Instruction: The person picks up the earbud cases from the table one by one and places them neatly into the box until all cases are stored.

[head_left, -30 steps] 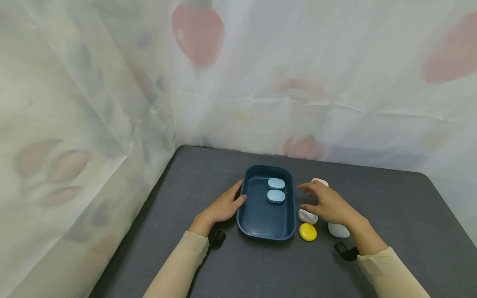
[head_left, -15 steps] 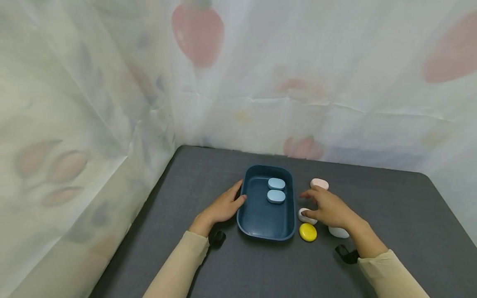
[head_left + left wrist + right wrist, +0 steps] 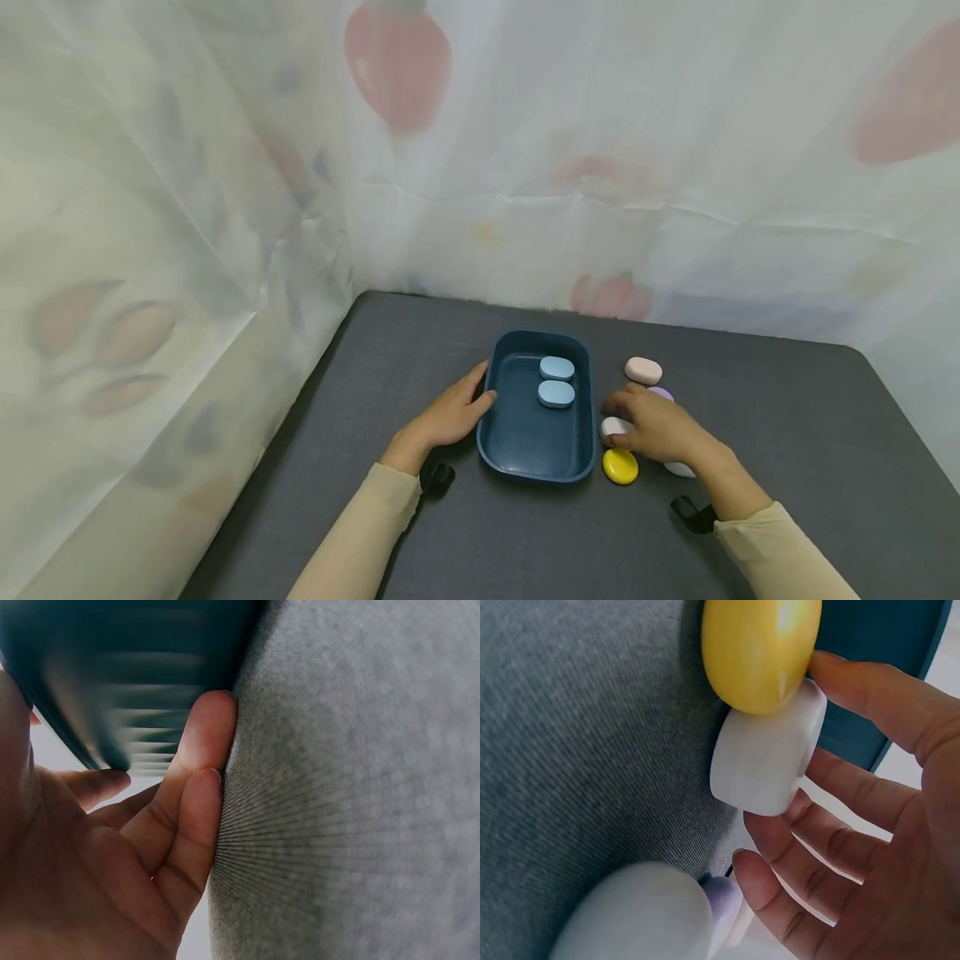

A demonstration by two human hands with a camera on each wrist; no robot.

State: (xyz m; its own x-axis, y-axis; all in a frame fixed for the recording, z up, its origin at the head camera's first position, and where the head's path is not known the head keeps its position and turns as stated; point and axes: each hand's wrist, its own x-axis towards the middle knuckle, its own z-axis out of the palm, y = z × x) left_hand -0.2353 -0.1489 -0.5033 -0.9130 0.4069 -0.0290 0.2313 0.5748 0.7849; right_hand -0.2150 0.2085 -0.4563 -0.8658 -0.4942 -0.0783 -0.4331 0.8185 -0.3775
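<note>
A dark blue rectangular tray point(image 3: 517, 471) stands on the grey table, with two pale blue soap bars point(image 3: 556, 394) inside. Against its left side rests my left hand point(image 3: 444, 415), the thumb tip at the rim and the fingers loosely extended along the outer wall point(image 3: 112, 690). To the right of the tray, my right hand point(image 3: 660, 427) pinches a white soap bar point(image 3: 769, 754) between thumb and fingers, low at the table. A round yellow piece point(image 3: 620, 467) touches the near end of that bar.
Beyond the right hand lie a pale pink bar point(image 3: 643, 371) and a partly hidden purple piece point(image 3: 661, 392). Another white piece point(image 3: 680, 470) sits under the right wrist. Printed curtains point(image 3: 480, 167) hang behind the table and on the left.
My right hand has come down and slightly nearer, its fingers closing round the white bar. The pink and purple pieces are now more exposed. The left hand and tray have stayed put.
</note>
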